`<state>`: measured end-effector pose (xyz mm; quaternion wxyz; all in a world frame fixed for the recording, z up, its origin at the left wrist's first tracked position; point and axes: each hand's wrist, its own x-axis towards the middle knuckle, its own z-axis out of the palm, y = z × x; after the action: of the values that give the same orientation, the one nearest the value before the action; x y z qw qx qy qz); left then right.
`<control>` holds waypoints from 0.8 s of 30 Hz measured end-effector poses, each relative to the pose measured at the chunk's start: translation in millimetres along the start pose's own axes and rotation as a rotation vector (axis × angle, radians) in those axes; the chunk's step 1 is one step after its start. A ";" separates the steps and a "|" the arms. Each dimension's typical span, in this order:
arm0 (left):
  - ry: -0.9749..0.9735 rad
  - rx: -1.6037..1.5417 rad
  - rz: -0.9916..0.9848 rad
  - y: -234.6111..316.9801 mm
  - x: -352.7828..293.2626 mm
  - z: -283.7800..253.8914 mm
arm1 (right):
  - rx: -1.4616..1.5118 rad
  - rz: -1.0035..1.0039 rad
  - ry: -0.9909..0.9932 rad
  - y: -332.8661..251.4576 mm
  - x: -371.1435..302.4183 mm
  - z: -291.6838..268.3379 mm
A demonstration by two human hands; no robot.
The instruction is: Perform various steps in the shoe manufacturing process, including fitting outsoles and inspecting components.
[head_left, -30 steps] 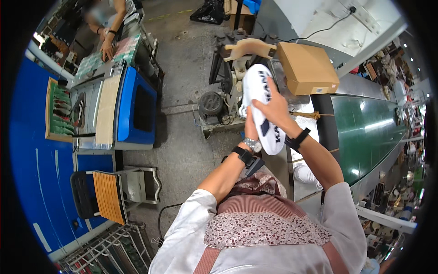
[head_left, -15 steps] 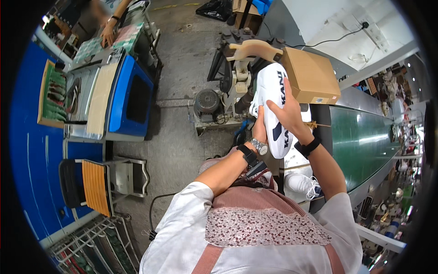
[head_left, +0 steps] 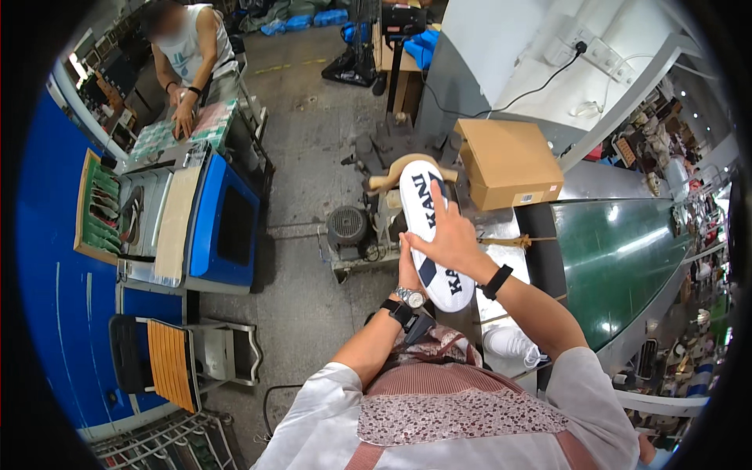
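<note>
A white sneaker [head_left: 417,205] is held up in front of me, its white sole with dark lettering and dark patches turned toward me. Its toe and heel run from far left to near right. My left hand [head_left: 408,268] grips it along the left side, the fingers mostly hidden beneath it. Across the sole lies my right hand [head_left: 454,241], thumb to the left and index finger stretched toward the far end; its other fingers curl around the right edge. Another white sneaker [head_left: 507,342] with laces rests on the light surface at my right.
A brown cardboard box [head_left: 513,168] stands beyond my right hand, beside a green conveyor belt [head_left: 619,258]. Ahead is a machine with a motor [head_left: 347,227]. To the left are a blue-sided workstation [head_left: 223,204], a slatted chair [head_left: 172,364] and a co-worker [head_left: 196,51] at a table.
The sneaker has moved left and nearer and tilted, so its sole faces me more fully. My right hand has shifted onto the sole. The view has tipped up, showing more of the co-worker.
</note>
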<state>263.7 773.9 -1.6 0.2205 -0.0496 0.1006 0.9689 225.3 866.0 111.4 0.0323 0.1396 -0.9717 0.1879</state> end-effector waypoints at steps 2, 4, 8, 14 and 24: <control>-0.044 -0.029 0.032 -4.2 14.5 -28.9 | 0.017 -0.018 0.043 -3.3 -2.0 8.9; -0.054 -0.069 0.059 -3.6 7.4 -31.5 | 0.034 -0.049 0.078 -4.1 -6.4 17.5; 0.111 0.110 0.127 -6.8 -4.3 -19.2 | 0.038 -0.045 0.148 -4.5 -18.0 25.7; -0.063 0.013 0.102 -14.6 11.4 -41.0 | 0.051 -0.098 0.272 -9.8 -24.4 25.9; -0.099 -0.027 0.108 -21.8 14.6 -50.1 | 0.190 -0.091 0.246 -27.9 -36.7 16.1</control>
<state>262.7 788.4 -56.2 0.1721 0.0008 0.0788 0.9819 268.2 844.6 102.2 0.1463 0.1618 -0.9309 0.2929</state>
